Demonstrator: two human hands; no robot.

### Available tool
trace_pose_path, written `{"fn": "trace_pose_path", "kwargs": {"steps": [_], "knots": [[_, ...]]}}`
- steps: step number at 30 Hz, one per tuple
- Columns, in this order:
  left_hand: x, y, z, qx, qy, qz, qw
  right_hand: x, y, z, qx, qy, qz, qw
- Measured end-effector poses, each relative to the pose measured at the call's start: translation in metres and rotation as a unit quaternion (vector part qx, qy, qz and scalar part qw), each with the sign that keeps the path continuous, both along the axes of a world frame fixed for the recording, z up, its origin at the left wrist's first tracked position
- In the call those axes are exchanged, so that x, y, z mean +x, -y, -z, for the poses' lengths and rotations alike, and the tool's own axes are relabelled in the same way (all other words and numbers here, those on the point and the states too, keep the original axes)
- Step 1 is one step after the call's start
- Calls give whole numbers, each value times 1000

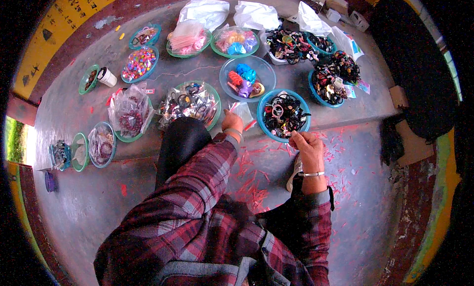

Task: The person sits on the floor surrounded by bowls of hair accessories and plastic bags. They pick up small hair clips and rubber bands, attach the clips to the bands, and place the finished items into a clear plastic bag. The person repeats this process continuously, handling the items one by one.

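Note:
My left hand point(232, 122) is closed at the edge of a small clear plastic bag point(243, 111), which lies between two basins. A red strip point(250, 124) is beside the bag. At the near right rim of a blue basin point(265, 129), my right hand point(310, 149) is pinched; what its fingertips hold, if anything, is too small to make out. Mostly black hair ties point(285, 114) with small coloured ornaments fill that basin. Left of my left hand stands a green basin point(216, 104) of wrapped hair accessories, partly hidden by my knee.
A clear basin point(267, 71) holds bright bundles in blue, red and purple. More basins of beads and hair ties, including a blue one point(312, 88), stand around the raised ledge. White bags point(256, 15) line the back. Red scraps point(254, 194) litter the lower floor.

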State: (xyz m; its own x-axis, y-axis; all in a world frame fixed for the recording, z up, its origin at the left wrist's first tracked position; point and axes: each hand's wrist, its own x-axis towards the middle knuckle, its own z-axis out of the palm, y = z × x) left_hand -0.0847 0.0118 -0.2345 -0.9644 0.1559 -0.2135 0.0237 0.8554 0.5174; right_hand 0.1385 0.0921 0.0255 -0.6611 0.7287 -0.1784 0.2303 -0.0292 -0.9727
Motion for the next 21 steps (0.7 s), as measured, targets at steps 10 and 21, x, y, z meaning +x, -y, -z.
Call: {"fn": "trace_pose_path", "kwargs": {"steps": [10,21], "knots": [[21,-1,-90,231,-88,-38,968,-1,0,1,16,19,-8,1000],[63,11,-257,510,262,290,766,2,-2,-18,-153,-119,81,978]]}}
